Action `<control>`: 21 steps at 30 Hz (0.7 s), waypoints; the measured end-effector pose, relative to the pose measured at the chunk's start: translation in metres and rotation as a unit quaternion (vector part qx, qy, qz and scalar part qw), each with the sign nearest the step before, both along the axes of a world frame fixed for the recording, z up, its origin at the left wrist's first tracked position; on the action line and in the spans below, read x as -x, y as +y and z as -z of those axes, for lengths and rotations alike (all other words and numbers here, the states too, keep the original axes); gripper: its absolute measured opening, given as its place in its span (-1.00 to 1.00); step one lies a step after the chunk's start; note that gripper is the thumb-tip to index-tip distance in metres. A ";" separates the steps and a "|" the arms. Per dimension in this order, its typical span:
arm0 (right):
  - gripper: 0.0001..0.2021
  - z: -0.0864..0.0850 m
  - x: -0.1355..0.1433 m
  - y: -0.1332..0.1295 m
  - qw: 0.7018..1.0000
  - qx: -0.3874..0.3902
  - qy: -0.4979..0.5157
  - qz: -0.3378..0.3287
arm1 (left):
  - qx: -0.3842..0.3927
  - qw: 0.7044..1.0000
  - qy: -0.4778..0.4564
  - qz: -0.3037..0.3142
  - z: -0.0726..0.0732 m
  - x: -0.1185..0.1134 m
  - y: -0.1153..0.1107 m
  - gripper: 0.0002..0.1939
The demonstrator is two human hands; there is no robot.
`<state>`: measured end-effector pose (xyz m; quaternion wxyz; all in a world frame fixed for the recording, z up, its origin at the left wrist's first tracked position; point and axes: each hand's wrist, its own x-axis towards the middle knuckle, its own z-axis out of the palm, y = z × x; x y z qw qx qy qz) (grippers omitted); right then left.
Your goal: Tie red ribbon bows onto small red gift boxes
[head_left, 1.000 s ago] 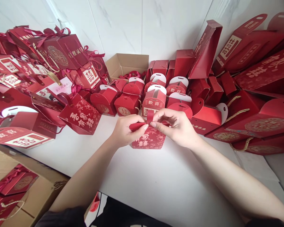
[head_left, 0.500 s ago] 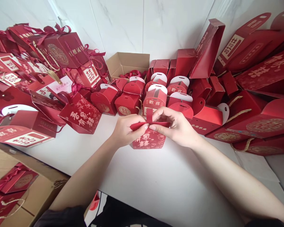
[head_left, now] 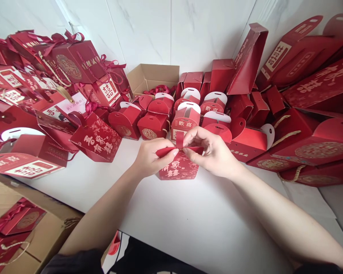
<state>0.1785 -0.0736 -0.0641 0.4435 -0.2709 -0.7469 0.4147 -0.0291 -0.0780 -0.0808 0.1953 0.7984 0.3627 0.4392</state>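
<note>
A small red gift box (head_left: 179, 170) with pale characters and a floral print stands on the white table in front of me. A red strap (head_left: 179, 140) rises in a loop from the middle of its top edge. My left hand (head_left: 153, 156) pinches the left part of that top edge, thumb in front and fingers behind. On the right part, my right hand (head_left: 211, 152) grips the edge, its thumb beside the foot of the strap and its index finger bent above. The fingers behind the box are partly hidden.
Rows of small red boxes (head_left: 151, 125) stand behind my hands. Stacked red gift boxes (head_left: 74, 62) with ribbons and cords fill the left; larger red boxes (head_left: 317, 148) crowd the right. An open cardboard box (head_left: 157, 74) stands against the wall; another carton (head_left: 54, 224) is at lower left.
My right thumb has shifted slightly upward and right at the box's top edge. Both hands keep their grip, and the whole view has moved slightly.
</note>
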 end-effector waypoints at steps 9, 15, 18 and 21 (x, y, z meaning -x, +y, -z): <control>-0.78 -0.005 0.000 -0.006 0.994 -0.070 -0.076 0.037 | -0.017 1.000 0.017 -0.003 -0.002 0.000 -0.001 -0.85; -0.78 0.001 0.002 -0.005 0.993 -0.069 -0.070 0.064 | -0.072 0.996 0.044 -0.010 -0.003 0.001 -0.002 -0.84; -0.72 0.002 0.002 -0.008 0.994 -0.056 -0.070 0.067 | -0.109 0.991 0.075 -0.006 -0.004 0.002 -0.002 -0.84; -0.66 0.000 0.002 -0.011 0.992 -0.045 -0.089 0.074 | -0.131 0.988 0.081 -0.034 -0.004 0.000 -0.003 -0.79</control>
